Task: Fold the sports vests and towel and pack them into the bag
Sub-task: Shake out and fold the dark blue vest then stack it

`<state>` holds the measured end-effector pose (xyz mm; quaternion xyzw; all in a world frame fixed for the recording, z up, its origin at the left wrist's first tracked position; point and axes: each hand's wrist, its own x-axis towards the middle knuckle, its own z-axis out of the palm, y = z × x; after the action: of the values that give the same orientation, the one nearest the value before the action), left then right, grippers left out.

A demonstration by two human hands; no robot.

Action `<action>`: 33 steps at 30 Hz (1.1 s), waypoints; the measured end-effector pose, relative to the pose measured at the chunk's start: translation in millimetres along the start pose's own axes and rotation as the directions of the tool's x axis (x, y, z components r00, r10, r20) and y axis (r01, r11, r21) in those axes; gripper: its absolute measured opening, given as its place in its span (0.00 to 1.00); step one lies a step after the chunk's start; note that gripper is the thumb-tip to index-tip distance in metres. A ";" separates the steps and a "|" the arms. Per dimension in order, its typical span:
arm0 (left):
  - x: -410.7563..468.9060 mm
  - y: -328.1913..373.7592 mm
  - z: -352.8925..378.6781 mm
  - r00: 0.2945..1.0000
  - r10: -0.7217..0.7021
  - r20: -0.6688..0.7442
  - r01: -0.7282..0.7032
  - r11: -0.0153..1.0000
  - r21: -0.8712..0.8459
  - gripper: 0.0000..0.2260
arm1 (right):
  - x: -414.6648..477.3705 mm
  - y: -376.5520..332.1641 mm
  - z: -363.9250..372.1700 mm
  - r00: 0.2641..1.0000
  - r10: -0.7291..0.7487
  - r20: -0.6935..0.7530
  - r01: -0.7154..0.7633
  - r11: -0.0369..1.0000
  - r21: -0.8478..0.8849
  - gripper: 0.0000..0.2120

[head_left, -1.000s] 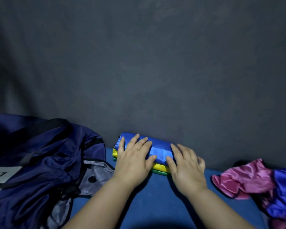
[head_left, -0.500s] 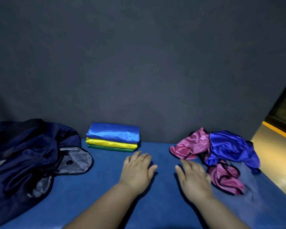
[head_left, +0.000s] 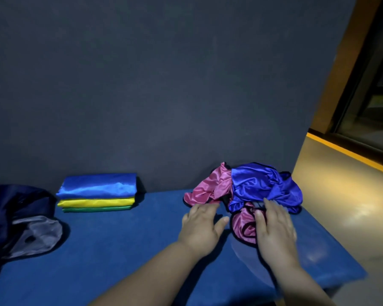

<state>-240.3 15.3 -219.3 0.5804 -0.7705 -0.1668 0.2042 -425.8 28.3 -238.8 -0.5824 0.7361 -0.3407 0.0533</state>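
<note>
So both hands were flat and open, fingers straight, nothing gripped. The left hand (head_left: 202,226) sat palm-down on the blue counter (head_left: 119,250) at lower centre, fingertips right at the edge of the crumpled pink vest (head_left: 205,191). The right hand (head_left: 274,228), just right of it, lay on another bit of pink fabric (head_left: 243,226) with its fingertips reaching the scrunched-up royal blue vest (head_left: 259,184). That whole messy pile was right of centre, pushed up against the dark grey wall (head_left: 164,85), and the two vests were tangled together, so I couldn't tell where one ended.

Over at centre left there was a neat folded stack against the same wall: blue vest (head_left: 97,186) on top, yellow vest (head_left: 95,202) in the middle, green vest (head_left: 95,209) at the bottom. Well apart from the hands.

The navy bag (head_left: 16,219) slumped at the left edge of the frame, its grey lining flopped out onto the counter, just beside the stack but not touching it.

Far right was a shiny floor (head_left: 341,195) with a yellow stripe (head_left: 349,151) and a dark glass panel (head_left: 374,96) above it.
</note>
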 end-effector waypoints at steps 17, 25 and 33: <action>136.3 77.9 45.0 0.985 0.118 -0.128 -0.086 0.969 0.232 0.31 | 47.7 22.6 1.7 0.947 0.239 0.213 -0.304 0.879 0.367 0.25; 122.2 81.5 36.9 0.918 0.077 -0.390 -0.238 0.892 -0.384 0.12 | 56.0 15.8 -5.1 0.916 0.345 0.206 -0.387 0.622 0.680 0.38; 60.1 73.8 -7.9 0.985 -0.087 -0.151 -0.091 0.479 -0.873 0.03 | 51.6 -6.4 -29.8 0.892 0.392 0.224 -0.350 0.287 0.892 0.36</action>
<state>-311.9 -22.8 -168.7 0.4059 -0.5571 -0.4850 0.5383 -450.9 -5.3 -196.1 -0.2609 0.5385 -0.6774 0.4279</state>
